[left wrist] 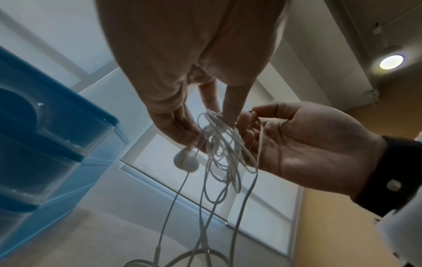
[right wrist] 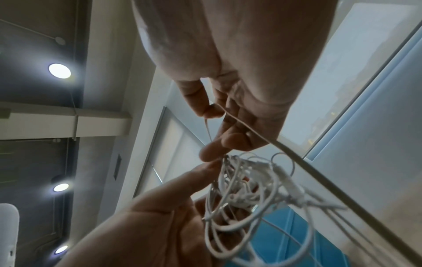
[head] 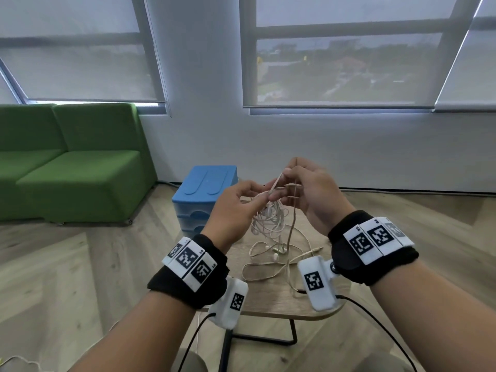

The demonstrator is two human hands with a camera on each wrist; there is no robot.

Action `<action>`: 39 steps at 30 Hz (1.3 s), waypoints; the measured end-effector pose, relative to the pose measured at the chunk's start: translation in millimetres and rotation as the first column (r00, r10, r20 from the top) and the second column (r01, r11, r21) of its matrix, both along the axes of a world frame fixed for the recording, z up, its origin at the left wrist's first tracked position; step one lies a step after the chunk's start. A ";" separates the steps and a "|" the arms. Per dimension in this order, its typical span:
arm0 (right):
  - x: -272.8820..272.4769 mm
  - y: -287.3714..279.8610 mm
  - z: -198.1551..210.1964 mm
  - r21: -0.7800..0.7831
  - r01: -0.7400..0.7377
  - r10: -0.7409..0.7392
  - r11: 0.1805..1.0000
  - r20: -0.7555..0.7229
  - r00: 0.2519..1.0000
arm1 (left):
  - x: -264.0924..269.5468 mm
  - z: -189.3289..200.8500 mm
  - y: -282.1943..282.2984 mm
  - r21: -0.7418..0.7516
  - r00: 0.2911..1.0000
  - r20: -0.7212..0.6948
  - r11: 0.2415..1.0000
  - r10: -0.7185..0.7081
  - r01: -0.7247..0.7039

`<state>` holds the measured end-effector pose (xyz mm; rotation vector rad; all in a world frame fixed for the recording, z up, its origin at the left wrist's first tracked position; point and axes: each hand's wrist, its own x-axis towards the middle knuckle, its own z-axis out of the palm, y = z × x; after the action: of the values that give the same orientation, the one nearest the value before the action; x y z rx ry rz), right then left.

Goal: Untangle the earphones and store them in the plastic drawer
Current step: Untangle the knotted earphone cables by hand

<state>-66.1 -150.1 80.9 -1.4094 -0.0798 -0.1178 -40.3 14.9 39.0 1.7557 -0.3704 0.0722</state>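
Observation:
A knot of white earphone cable (head: 268, 220) hangs between both hands above the small wooden table (head: 271, 299). My left hand (head: 264, 196) pinches the top of the knot (left wrist: 214, 130); one earbud (left wrist: 186, 161) dangles below its fingers. My right hand (head: 285, 173) pinches a flat beige cable (right wrist: 294, 160) between thumb and forefinger (right wrist: 213, 110), a little above the knot (right wrist: 246, 189). That beige strand (head: 292, 224) runs down to loose loops and earbuds (head: 271, 255) lying on the table. The blue plastic drawer unit (head: 205, 189) stands behind the table to the left, its drawers closed.
A green sofa (head: 75, 167) stands at the left against the window wall. Wood floor surrounds the table. Black leads (head: 375, 320) trail from the wrist cameras past the table's front edge.

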 end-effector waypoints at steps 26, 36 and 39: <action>10.4 0.9 -17.9 -0.771 0.375 -0.069 0.515 0.399 0.914 | 1.7 -8.9 -8.4 0.296 0.874 0.459 0.899 0.161 -0.321; 3.6 -4.2 -25.9 -0.740 0.450 0.042 0.500 0.540 0.841 | -4.0 -5.3 1.1 0.006 0.992 0.042 0.993 0.117 -0.118; 6.0 -3.6 -25.8 -0.727 0.413 0.013 0.549 0.501 0.865 | -5.2 -3.0 3.6 -0.163 0.995 -0.077 0.984 0.058 -0.070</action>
<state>-60.1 -153.7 55.0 -2.3267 -0.4059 -0.7004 -45.5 18.5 36.1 1.6012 -0.2481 0.0835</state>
